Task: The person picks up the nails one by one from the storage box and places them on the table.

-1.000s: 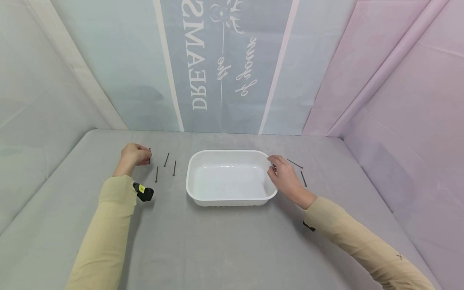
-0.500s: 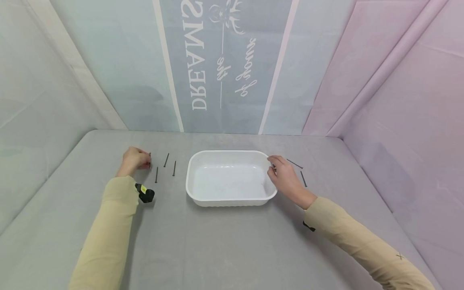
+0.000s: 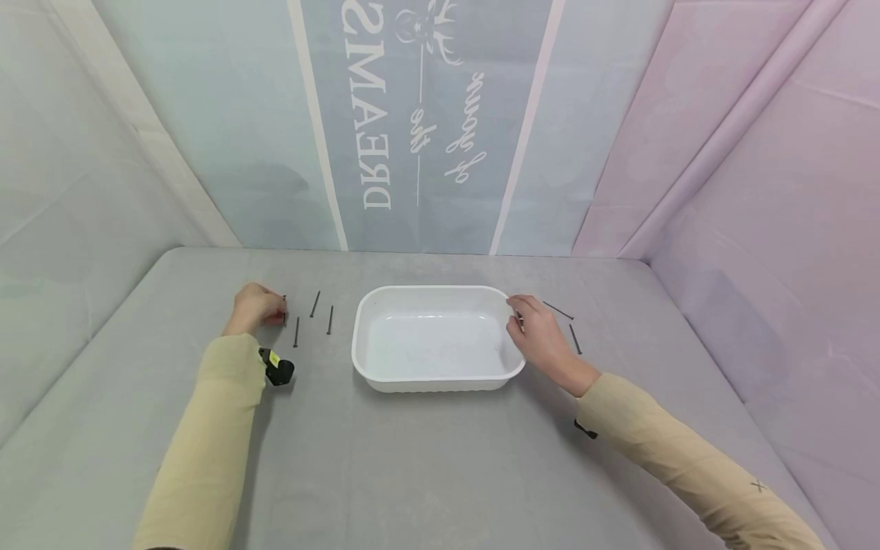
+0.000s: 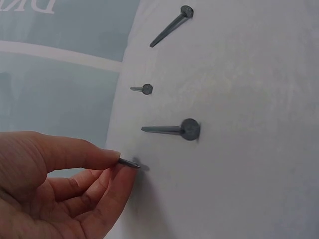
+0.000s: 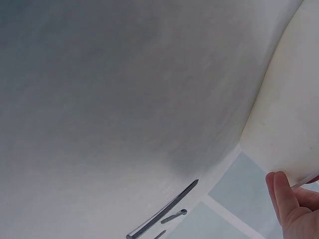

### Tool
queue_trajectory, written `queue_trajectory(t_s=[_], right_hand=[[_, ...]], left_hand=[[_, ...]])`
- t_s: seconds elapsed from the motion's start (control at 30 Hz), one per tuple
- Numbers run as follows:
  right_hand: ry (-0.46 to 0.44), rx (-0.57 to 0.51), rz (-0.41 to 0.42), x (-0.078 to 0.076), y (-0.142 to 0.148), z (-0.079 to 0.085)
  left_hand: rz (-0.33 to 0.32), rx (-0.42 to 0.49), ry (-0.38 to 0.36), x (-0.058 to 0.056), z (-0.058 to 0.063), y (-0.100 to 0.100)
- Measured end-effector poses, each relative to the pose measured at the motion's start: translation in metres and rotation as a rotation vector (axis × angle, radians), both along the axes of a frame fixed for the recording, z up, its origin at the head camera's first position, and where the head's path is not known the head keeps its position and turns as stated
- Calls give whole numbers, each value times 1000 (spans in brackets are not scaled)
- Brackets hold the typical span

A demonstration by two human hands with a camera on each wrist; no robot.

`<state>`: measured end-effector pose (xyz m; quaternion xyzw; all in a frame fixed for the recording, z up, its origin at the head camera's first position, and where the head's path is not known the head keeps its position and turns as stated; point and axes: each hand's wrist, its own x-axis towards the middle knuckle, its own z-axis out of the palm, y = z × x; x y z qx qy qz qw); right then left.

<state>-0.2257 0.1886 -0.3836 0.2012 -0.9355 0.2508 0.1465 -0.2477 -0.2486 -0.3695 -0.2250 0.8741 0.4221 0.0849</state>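
Between thumb and fingertips, my left hand (image 3: 253, 307) pinches a dark nail (image 4: 129, 163) just above the table at the left. Three more nails lie to its right: one nearest the hand (image 3: 296, 332), one farther back (image 3: 315, 304) and one toward the basin (image 3: 329, 320). A white rectangular basin (image 3: 440, 380) with rounded corners stands mid-table with nothing in it. At its right end my right hand (image 3: 543, 336) grips the rim, which passes between the fingers in the right wrist view.
Right of the basin lie a slanting nail (image 3: 558, 310) and another nail (image 3: 576, 339); the right wrist view shows a third nail (image 5: 160, 234) at its lower edge. A grey cloth covers the table (image 3: 426, 466). Printed fabric walls (image 3: 440, 221) stand behind and at both sides.
My left hand has come slightly down and toward me with the nail still pinched. The right hand and the basin stay in place.
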Motion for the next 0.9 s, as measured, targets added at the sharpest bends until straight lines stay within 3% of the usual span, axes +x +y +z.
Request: queue_trajectory(t_s=[0.37,0.7,0.9], right_hand=[[11,-1,0,0,0,0],[1,-1,2,0,1,0],[-15,-22,16,-1,2,0]], left_hand=[[6,-66,-45,-4,-4,0],[-68,-216,-66,-4,-1,5],[-97,-163,-59,-1,6,4]])
